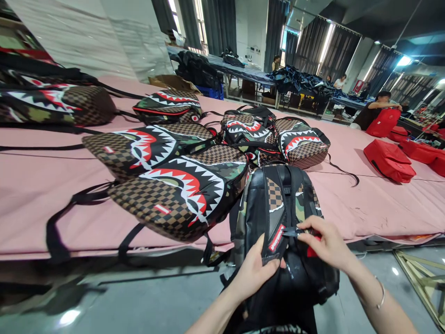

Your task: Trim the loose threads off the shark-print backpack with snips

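A black backpack (259, 199) with checkered and camouflage patches stands at the table's near edge, its strap side facing me. My left hand (255, 271) grips a shoulder strap just below its red label (277, 238), thumb on top. In my right hand (321, 239), thumb and fingers pinch small dark snips (292, 232), whose tips point left at the strap beside the label. Something red shows behind the right fingers. Left of this bag, a checkered backpack with a shark-mouth print (187, 190) lies on the pink table cover (368, 208).
Several more shark-print backpacks (243, 127) lie behind and to the left, with loose straps hanging over the front edge. Red bags (389, 160) lie at the right, near a person (373, 111) handling another. Tables with dark fabric (302, 81) stand farther back.
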Demonstrator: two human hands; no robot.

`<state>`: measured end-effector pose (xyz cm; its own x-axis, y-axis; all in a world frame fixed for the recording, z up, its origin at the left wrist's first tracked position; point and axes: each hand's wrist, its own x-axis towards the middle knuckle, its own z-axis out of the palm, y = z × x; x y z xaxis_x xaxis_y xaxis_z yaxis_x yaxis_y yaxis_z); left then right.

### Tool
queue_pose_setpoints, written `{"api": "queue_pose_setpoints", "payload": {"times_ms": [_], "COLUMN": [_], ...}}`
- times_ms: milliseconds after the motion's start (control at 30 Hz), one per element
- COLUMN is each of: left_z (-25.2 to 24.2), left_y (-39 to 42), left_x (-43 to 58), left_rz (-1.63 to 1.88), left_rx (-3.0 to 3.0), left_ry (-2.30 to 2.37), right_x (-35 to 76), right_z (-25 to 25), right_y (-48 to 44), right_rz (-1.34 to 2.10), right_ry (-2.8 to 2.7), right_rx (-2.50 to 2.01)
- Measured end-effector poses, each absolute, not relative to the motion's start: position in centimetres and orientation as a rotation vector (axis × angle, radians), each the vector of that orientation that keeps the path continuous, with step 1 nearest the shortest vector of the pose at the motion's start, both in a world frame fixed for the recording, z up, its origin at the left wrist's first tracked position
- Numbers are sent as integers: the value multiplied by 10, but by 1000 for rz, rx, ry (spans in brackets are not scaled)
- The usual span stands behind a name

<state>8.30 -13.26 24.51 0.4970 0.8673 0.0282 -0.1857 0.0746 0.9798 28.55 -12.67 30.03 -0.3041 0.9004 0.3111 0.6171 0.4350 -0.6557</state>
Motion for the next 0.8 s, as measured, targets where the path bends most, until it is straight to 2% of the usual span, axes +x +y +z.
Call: {"api": "queue_pose_setpoints", "payload": {"times_ms": [100,200,667,800], "left_z": [240,237,256,255], "left_y": [-132,-134,-137,-137], "left_x": [72,65,61,59], "left_rz": [828,779,722,721], "left_rx": [1291,1289,1327,1360], "left_ry": [634,602,601,628], "right_x": [297,297,277,265], "right_z": [312,323,361,366], "right_y": [-104,-89,-67,-70], "right_rz": [835,958,909,780], "right_ry": [-2087,-2162,-2649,-2760], "right_rx": [-1266,-1195,-840,-801]}}
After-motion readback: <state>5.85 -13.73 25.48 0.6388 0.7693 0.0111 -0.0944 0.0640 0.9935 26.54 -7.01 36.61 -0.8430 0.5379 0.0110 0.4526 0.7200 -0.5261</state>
